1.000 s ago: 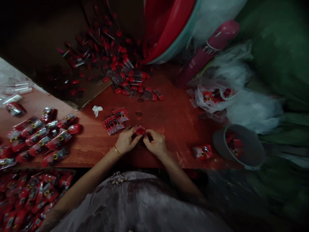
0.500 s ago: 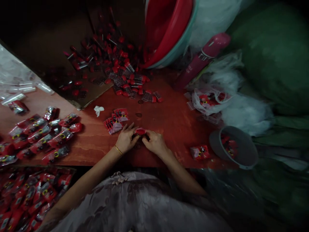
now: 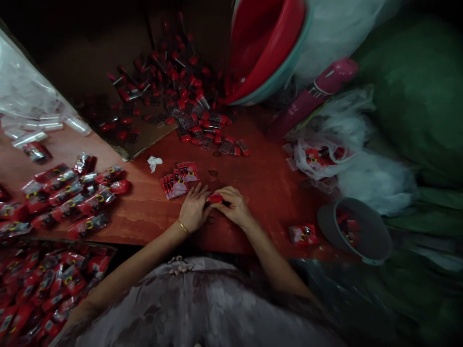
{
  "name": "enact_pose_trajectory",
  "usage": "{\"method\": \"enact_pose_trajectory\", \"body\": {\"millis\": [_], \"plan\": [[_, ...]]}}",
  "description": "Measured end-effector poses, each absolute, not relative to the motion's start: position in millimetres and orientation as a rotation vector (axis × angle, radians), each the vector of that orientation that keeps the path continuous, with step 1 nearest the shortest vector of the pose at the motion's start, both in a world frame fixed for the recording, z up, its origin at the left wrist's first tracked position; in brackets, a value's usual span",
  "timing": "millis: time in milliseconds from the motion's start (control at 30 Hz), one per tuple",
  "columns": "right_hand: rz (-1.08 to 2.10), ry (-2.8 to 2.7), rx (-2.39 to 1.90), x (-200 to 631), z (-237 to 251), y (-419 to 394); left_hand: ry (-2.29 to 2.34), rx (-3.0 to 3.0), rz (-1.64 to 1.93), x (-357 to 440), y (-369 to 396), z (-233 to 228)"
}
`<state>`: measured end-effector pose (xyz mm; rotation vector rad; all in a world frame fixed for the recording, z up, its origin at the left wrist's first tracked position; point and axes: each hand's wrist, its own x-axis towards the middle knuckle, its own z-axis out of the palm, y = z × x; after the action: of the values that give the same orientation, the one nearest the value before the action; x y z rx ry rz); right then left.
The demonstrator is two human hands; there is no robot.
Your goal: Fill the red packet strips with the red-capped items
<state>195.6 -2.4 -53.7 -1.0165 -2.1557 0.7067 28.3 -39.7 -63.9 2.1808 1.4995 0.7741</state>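
A small red-capped item (image 3: 214, 198) is between my two hands just above the table; most of its body is hidden by the fingers. My left hand (image 3: 193, 208) holds its left side near the thumb, with the other fingers stretched forward. From the right, my right hand (image 3: 233, 206) pinches it with thumb and curled fingers. Beside my left fingertips lies a fanned stack of red printed cards (image 3: 180, 179). Beyond the hands, a heap of clear tubes with red caps (image 3: 202, 123) spills from an open cardboard box (image 3: 144, 147).
Red wrapped packets (image 3: 67, 193) cover the left of the table (image 3: 253, 178), and more fill a box (image 3: 47, 284) below. To the right are a grey bucket (image 3: 327, 221), a packet (image 3: 303, 234), a plastic bag (image 3: 307, 159) and a pink bottle (image 3: 300, 108). Nested basins (image 3: 267, 58) lean behind.
The whole view has shifted slightly, so things appear farther right. My right hand has curled further over the red-capped item, which stays between both hands.
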Motion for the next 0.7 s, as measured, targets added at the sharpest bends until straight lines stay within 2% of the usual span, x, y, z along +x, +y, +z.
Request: {"method": "enact_pose_trajectory", "body": {"millis": [200, 700], "plan": [[0.636, -2.212, -0.981, 198.5, -55.1, -2.0, 1.312, 1.916, 1.105, 31.4, -51.1, -58.6], [0.430, -2.275, -1.056, 196.1, -68.5, -4.3, 1.499, 2.207, 0.937, 25.4, -46.0, -67.4]]}}
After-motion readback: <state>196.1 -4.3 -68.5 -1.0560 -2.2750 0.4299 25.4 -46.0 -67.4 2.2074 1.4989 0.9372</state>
